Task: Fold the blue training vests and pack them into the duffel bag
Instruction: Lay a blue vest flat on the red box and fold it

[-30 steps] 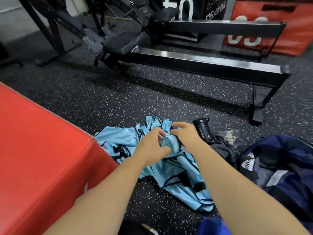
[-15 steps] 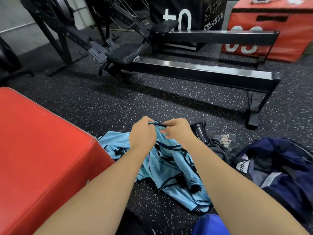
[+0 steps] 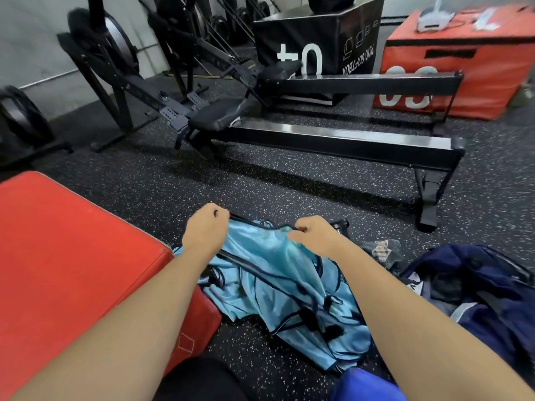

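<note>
A heap of light blue training vests (image 3: 278, 287) with dark trim lies crumpled on the speckled floor in front of me. My left hand (image 3: 204, 230) grips the dark-trimmed top edge of one vest at its left end. My right hand (image 3: 314, 234) pinches the same edge further right, and the cloth hangs stretched between them above the heap. The navy duffel bag (image 3: 474, 287) lies open on the floor at the right, beside my right forearm.
A red padded box (image 3: 72, 256) fills the left foreground, touching the vests. A black bottle (image 3: 341, 225) and some crumpled wrapping (image 3: 379, 250) lie behind my right hand. A rowing machine (image 3: 333, 140) crosses the floor beyond; black and red boxes stand at the back.
Both hands have lifted the vest's top edge and moved apart, spreading the cloth between them. The view has tilted up, showing more of the room.
</note>
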